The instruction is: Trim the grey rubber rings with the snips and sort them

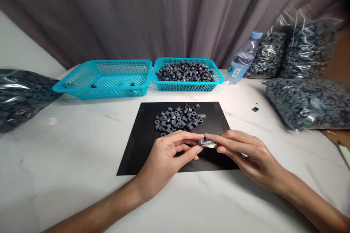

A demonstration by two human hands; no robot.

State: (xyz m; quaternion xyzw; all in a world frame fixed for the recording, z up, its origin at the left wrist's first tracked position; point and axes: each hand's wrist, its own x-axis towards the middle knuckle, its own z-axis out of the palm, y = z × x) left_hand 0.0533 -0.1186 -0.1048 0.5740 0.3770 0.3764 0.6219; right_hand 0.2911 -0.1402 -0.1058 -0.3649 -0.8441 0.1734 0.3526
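My left hand [171, 153] and my right hand [240, 151] meet over the near part of a black mat [136, 145]. The left fingertips pinch a small grey ring [201, 141]. The right hand's fingers are closed on a thin silvery metal tool [209, 144] whose tip touches that ring. A pile of several grey rings [179, 117] lies on the mat just beyond the hands.
Two teal baskets stand behind the mat: the left one [106, 78] holds two stray rings, the right one [187, 74] is full of grey rings. A water bottle [242, 60] leans at the right. Clear bags of rings [306, 102] lie right, another bag [19, 94] left. One loose ring [255, 109] sits on the white table.
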